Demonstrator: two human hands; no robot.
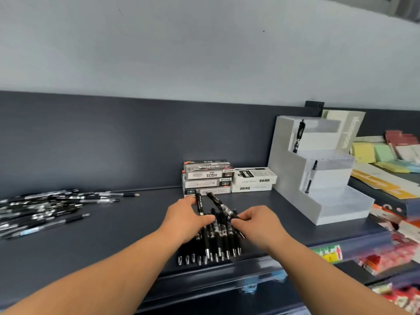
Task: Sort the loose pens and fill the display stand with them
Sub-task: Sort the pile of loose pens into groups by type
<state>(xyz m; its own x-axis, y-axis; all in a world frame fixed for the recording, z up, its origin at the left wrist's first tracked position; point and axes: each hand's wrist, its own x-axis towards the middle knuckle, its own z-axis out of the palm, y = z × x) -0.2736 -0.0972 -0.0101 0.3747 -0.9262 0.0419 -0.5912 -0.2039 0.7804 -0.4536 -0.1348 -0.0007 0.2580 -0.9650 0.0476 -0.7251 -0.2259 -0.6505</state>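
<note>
Black bunch of pens [216,242] lies on the dark grey shelf [113,235], tips toward the front edge, between both hands. The left hand [186,220] rests on it, fingers curled round pens at its left side. The right hand [259,226] pinches one tilted pen [221,205] between fingers and thumb. White stepped display stand [293,178] at right, with two upright pens [300,135] in it. Pile of loose pens [38,208] far left. Stacked boxes [208,178] behind the hands, beside the stand.

Loose pens [45,208] lie left, boxes [208,177] behind the bundle [216,237] — display stand [318,178] right.
</note>
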